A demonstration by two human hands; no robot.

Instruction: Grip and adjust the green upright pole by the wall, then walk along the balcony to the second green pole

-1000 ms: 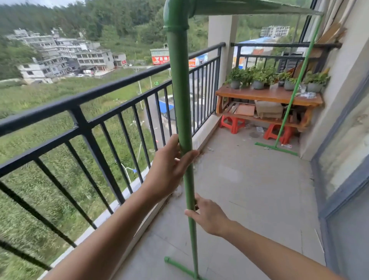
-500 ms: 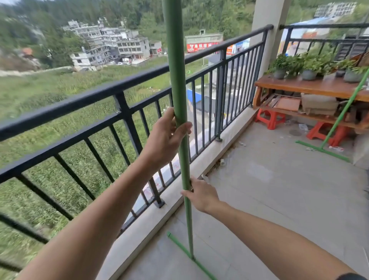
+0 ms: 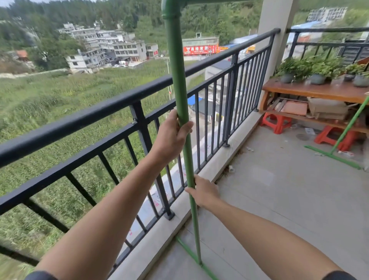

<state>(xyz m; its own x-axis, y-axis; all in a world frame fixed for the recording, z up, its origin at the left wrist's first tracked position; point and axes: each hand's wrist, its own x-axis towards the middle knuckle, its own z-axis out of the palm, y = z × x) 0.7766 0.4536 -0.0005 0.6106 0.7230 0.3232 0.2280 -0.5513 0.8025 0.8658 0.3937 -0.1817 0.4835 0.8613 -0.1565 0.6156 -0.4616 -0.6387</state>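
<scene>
A tall green pipe upright [image 3: 176, 70] of a rack stands on the balcony floor right by the black railing [image 3: 111, 109]. My left hand [image 3: 171, 136] grips the upright at mid height, thumb wrapped round its right side. Lower down, my right hand [image 3: 203, 190] holds the same upright from the right. The pipe's foot bar [image 3: 191, 254] lies on the floor. At the top an elbow joins a green crossbar [image 3: 219, 1] running right to a second green upright [image 3: 348, 130] with its own foot.
A wooden bench [image 3: 319, 92] with several potted plants stands at the far end, on red plastic stools [image 3: 276, 122], with cardboard and boards beneath. A square pillar [image 3: 276, 18] rises at the railing corner. The railing's low concrete kerb [image 3: 179, 203] runs along the left.
The view has shifted and lifted, so the upright's top elbow shows again. Both hands keep their hold on the upright; it now stands close beside the railing kerb.
</scene>
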